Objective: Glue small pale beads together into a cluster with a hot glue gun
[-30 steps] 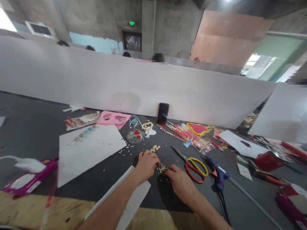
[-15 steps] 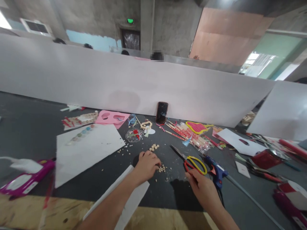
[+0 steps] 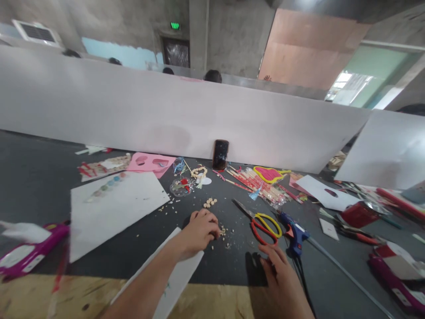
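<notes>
My left hand [image 3: 201, 228] rests on the dark table with its fingers curled down and pressed together; what lies under them is hidden. Small pale beads [image 3: 222, 231] are scattered by its fingertips. Just beyond its knuckles sits a little cluster of wooden beads [image 3: 210, 203]. My right hand [image 3: 282, 272] hovers near the table's front edge, thumb and fingers apart, holding nothing. Right above its fingertips lie scissors [image 3: 264, 227] with one red and one yellow handle loop, blades pointing up and left.
A blue glue gun [image 3: 295, 232] with its cord lies right of the scissors. White boards [image 3: 113, 217] and a pink cut-out sheet [image 3: 151, 163] are at left. A phone [image 3: 220, 154] leans on the white partition [image 3: 265, 128]. Red-patterned sticks [image 3: 254, 184] and a red can [image 3: 360, 213] are at right.
My right hand has let go of the scissors' handle and drawn back toward the front edge. My left hand stays curled at the beads, and fewer loose beads show beside it.
</notes>
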Demonstrator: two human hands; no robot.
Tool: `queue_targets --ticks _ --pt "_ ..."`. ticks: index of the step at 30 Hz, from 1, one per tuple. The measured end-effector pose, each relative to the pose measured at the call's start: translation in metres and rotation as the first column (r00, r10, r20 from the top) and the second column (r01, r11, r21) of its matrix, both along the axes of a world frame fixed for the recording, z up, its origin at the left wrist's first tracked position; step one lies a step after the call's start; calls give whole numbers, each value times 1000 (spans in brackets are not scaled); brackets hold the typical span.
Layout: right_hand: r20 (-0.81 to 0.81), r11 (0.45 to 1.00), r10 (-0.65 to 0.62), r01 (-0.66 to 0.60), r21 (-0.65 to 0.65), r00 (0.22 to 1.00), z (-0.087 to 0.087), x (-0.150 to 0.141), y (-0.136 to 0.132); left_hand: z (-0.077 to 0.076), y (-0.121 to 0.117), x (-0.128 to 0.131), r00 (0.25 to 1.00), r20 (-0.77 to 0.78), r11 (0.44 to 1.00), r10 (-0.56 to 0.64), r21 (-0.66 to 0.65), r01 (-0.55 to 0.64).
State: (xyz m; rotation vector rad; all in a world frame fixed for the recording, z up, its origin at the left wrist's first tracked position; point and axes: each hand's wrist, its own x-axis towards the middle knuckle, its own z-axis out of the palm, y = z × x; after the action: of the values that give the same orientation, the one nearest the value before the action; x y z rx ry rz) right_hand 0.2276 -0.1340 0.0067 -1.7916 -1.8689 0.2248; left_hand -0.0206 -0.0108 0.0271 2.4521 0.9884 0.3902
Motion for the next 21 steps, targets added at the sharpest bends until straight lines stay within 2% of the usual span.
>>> queue_targets --ticks 5,8,12,16,21 --pt "-7 1000 -8 8 21 1000 5 -9 -5 5 -1 -7 994 -10 993 -108 -51 107" --pt "-9 1000 -19 19 15 1000 7 -13 -9 4 -3 -6 991 -16 991 -130 -39 129" --pt "-8 999 -25 25 42 1000 2 -14 -10 2 -5 -4 990 -10 990 -138 -19 137" --pt "-8 996 -40 41 85 999 -7 -16 -12 5 -6 0 992 7 992 -124 9 124" --pt "-8 984 -93 93 151 996 -12 -21 -17 8 -3 4 997 78 999 -20 49 17"
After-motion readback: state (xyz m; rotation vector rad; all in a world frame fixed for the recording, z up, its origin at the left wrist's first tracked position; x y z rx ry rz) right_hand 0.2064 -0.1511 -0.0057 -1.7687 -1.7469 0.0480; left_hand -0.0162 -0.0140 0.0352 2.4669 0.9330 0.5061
